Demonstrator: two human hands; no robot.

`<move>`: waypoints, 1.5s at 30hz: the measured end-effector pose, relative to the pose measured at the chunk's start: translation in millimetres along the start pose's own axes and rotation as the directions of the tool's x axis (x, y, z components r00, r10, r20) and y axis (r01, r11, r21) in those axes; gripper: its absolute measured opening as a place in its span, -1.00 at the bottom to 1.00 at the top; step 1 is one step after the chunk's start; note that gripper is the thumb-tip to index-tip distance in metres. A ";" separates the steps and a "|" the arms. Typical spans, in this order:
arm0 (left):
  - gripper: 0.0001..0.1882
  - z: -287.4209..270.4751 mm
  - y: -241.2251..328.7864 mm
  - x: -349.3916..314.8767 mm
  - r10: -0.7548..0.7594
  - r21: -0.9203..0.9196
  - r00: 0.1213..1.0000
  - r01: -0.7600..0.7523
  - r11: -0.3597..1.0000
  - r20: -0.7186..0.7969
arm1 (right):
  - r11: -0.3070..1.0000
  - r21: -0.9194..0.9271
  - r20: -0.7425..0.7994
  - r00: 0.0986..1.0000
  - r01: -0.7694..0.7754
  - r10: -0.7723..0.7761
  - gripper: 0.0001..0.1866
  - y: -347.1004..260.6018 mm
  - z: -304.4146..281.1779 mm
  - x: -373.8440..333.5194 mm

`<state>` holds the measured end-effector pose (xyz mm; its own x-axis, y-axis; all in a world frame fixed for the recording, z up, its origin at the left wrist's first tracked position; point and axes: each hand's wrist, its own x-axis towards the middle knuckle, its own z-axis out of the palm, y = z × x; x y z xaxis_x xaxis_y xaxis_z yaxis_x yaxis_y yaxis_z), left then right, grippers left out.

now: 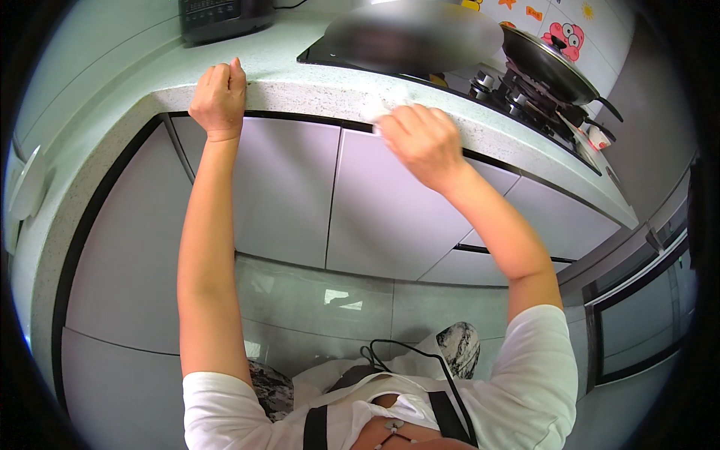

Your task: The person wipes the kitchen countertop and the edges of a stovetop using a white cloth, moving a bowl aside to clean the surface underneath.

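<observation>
My left hand [219,97] is closed in a fist at the front edge of the pale speckled countertop [292,91], thumb upward. Whether anything is inside that fist is hidden. My right hand [424,142] is closed too, farther right, in front of the counter edge below the cooktop. From its fingers pokes a bit of white, cloth-like material [380,124], smeared by motion; most of it is covered by the hand.
Behind the right hand, a large blurred round pan [412,37] sits on the black gas cooktop [322,52]. A lidded dark frying pan [551,64] stands right, its handle jutting outward. A black appliance [225,19] is back left. White cabinets [289,195] line the front.
</observation>
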<state>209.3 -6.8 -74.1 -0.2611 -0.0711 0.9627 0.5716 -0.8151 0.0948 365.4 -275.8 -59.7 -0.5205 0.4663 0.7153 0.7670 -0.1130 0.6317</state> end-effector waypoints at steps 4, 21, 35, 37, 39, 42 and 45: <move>-0.65 1.0 0.7 -1.8 0.000 0.012 1.000 -0.001 1.000 0.022 | 0.998 -0.031 0.086 0.995 -0.056 0.058 -0.92 21.5 -31.9 -37.0; -0.62 2.1 8.0 0.6 0.003 -0.101 0.996 -0.011 0.995 -0.084 | 0.983 -0.025 -0.067 0.981 0.181 -0.182 -0.89 -50.0 74.3 80.3; -0.63 -1.1 2.1 5.2 0.043 -0.093 0.997 -0.050 0.994 -0.067 | 0.993 -0.077 0.089 0.992 -0.087 0.094 -0.85 20.2 -39.2 -38.4; -0.63 -1.9 2.7 2.1 0.030 -0.059 0.999 -0.031 0.998 -0.021 | 0.990 -0.094 0.093 0.989 -0.109 0.118 -0.84 24.9 -43.8 -39.2; -0.63 -1.6 2.1 -0.5 0.017 -0.064 1.000 -0.019 0.998 -0.023 | 0.984 -0.074 0.034 0.986 -0.162 0.165 -0.82 26.4 -41.3 -37.5; -0.63 0.0 11.0 0.9 0.001 -0.084 0.999 -0.004 0.996 -0.037 | 0.984 -0.036 -0.073 0.983 -0.174 0.171 -0.83 19.7 -17.0 -6.2; -0.64 -1.6 12.4 4.3 0.019 -0.088 0.999 -0.023 0.996 -0.048 | 0.987 -0.032 -0.117 0.981 -0.159 0.155 -0.82 10.9 6.0 21.5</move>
<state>214.0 -18.2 -69.3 -0.2878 -0.1139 0.9509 0.5066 -0.8607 0.0502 364.8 -261.7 -39.2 -0.4358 0.3375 0.8344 0.8277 -0.2138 0.5188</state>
